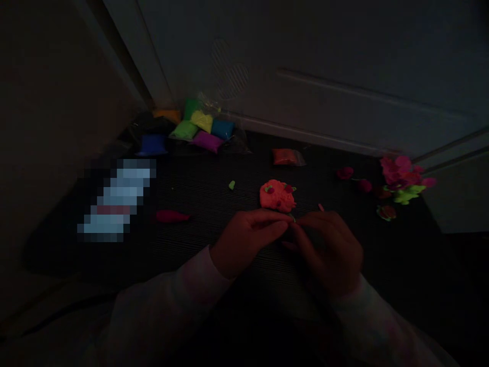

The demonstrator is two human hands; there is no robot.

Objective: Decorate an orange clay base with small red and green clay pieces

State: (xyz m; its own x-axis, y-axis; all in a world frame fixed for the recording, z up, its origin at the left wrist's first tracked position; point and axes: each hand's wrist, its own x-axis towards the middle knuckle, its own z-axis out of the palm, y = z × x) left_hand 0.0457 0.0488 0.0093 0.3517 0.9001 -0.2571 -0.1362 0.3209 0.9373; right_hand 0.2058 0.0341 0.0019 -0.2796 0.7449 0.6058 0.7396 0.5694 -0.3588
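In dim light my left hand (248,239) and my right hand (328,250) meet fingertip to fingertip over a dark ribbed mat (214,204). Both pinch a tiny piece between them that is too small to name. Just beyond the fingertips lies an orange clay lump (277,195) dotted with small red and green bits. A small green crumb (231,185) lies to its left, and a pink clay roll (171,216) rests further left.
Several bags of coloured clay (198,127) are piled at the back left, and an orange bag (287,157) lies behind the lump. Pink and green clay flowers (403,178) sit at the right, with pink pieces (345,173) nearby. A wall and door frame stand behind.
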